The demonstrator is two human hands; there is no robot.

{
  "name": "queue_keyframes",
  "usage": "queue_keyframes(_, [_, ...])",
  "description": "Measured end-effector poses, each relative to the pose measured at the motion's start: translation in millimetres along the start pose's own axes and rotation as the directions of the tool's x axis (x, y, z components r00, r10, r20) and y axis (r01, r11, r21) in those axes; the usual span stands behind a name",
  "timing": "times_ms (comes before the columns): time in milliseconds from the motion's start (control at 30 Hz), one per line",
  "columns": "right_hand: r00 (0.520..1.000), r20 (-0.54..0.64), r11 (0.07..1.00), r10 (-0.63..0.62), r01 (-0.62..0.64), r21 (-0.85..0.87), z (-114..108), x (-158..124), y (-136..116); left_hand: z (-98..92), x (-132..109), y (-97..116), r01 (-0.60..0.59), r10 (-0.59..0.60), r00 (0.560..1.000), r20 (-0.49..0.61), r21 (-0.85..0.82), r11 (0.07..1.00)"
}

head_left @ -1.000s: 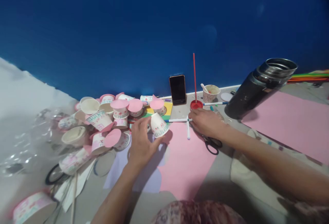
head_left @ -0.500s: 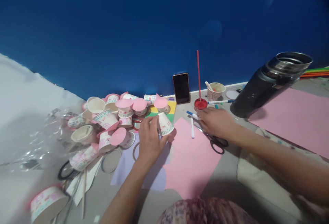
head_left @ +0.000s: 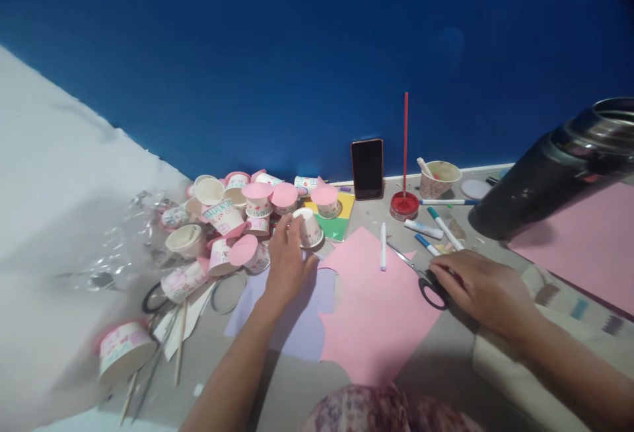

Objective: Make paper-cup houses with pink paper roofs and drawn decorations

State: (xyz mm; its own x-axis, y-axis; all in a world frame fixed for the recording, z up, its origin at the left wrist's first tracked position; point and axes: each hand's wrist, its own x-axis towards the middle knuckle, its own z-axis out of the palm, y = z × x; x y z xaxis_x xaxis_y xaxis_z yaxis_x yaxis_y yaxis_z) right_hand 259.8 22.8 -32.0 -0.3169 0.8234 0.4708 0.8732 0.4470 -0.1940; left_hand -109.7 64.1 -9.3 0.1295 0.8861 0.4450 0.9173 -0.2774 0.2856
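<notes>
My left hand [head_left: 290, 261] is beside an upside-down white paper cup [head_left: 310, 229] with a small printed pattern. Its fingers are at the cup's left side and the thumb is spread away below, so the hand looks open. My right hand [head_left: 478, 287] is low by the black-handled scissors [head_left: 432, 292], fingers curled. From under those fingers sticks a marker with a dark blue cap [head_left: 423, 242]; the rest of it is hidden. A teal-capped marker [head_left: 446, 228] and a pale marker [head_left: 423, 229] lie just beyond.
Decorated paper cups [head_left: 225, 217] with pink paper discs crowd the left. Pink paper [head_left: 376, 313] and lilac paper [head_left: 302, 326] lie in front. Farther back are a phone [head_left: 367, 169], a red pot [head_left: 405, 207] with an upright stick, and a black flask [head_left: 539, 174] at right.
The cup at my left hand has moved left and back, now upside down. My right hand has drawn back toward me with the blue-capped marker, uncovering other markers. The view has shifted.
</notes>
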Motion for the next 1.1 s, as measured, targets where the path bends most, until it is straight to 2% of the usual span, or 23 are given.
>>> queue_keyframes(100, [0.999,0.023,0.998,-0.036,0.035,0.047,3,-8,4,-16.8,-23,5,0.041,-0.042,0.995,-0.093,-0.004,0.999])
queue_keyframes(200, [0.995,0.075,0.996,-0.063,0.058,0.068,8,-16,10,-26.8,-48,20,0.04,-0.048,0.986,-0.157,-0.055,0.998])
queue_keyframes(267, [0.99,0.123,0.996,-0.074,0.067,0.061,12,-19,10,-24.7,-61,35,-0.014,0.001,0.993,-0.117,-0.113,0.994])
queue_keyframes(367, [0.981,0.184,0.998,-0.064,0.061,0.021,15,-20,8,-12.1,-68,56,-0.106,0.123,0.987,0.105,-0.152,0.983])
queue_keyframes(433, [0.973,0.228,0.999,-0.028,0.033,-0.015,15,-18,4,-2.3,-66,68,-0.164,0.2,0.941,0.274,-0.149,0.975])
queue_keyframes(500, [0.957,0.289,0.998,0.03,-0.014,-0.058,13,-16,1,6.6,-63,78,-0.219,0.257,0.881,0.398,-0.138,0.966])
queue_keyframes(667, [0.858,0.456,0.969,0.237,-0.174,-0.176,2,-5,-6,24.1,-67,93,-0.255,0.239,0.775,0.585,-0.056,0.965])
queue_keyframes(733, [0.823,0.482,0.951,0.3,-0.217,-0.221,-1,-1,-7,28.4,-70,95,-0.262,0.224,0.743,0.631,-0.033,0.964])
queue_keyframes(800, [0.812,0.481,0.938,0.332,-0.232,-0.257,-4,1,-7,30.0,-72,95,-0.273,0.232,0.717,0.657,-0.041,0.961])
queue_keyframes(967, [0.828,0.427,0.917,0.362,-0.234,-0.323,-9,-1,-1,18.7,-67,87,-0.293,0.326,0.648,0.689,-0.169,0.941])
queue_keyframes(1100, [0.832,0.367,0.886,0.416,-0.279,-0.37,-13,-2,6,0.1,-65,81,-0.33,0.475,0.557,0.682,-0.343,0.879])
